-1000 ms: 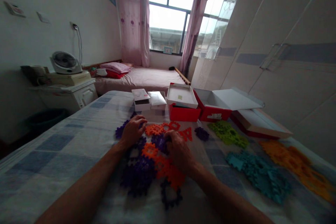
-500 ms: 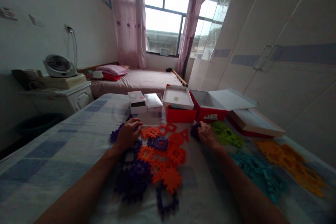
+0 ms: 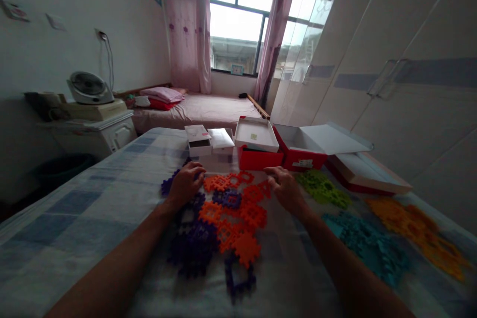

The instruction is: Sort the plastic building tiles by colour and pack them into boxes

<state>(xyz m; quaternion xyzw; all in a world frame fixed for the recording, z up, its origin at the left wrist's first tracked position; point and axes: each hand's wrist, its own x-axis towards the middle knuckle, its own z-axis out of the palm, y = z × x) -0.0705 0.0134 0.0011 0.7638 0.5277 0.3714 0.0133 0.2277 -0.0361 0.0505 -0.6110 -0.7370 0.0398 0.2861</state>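
My left hand (image 3: 187, 182) rests over the upper edge of the dark purple toothed plastic pieces (image 3: 194, 248), fingers loosely bent and apart, beside the orange pieces. My right hand (image 3: 286, 188) hovers at the upper right of the orange toothed pieces (image 3: 246, 248), its fingers stretched to the left and thumb apart. Nothing shows between its fingers. An orange triangle piece (image 3: 265, 188) lies by its thumb. Among the orange ones sits a purple cluster (image 3: 228, 198), and a purple square frame (image 3: 240, 280) lies nearest me.
Right of my right arm lie green pieces (image 3: 326, 189), teal pieces (image 3: 367, 246) and yellow-orange pieces (image 3: 417, 233). Along the far side stand small white boxes (image 3: 199, 148), a red box with a tray-like lid (image 3: 260, 160) and an open red box (image 3: 303, 159).
My right hand has moved left toward the orange pieces, its fingers now stretched out. The dark purple piece that was at its fingertips no longer shows. My left hand stays nearly in place.
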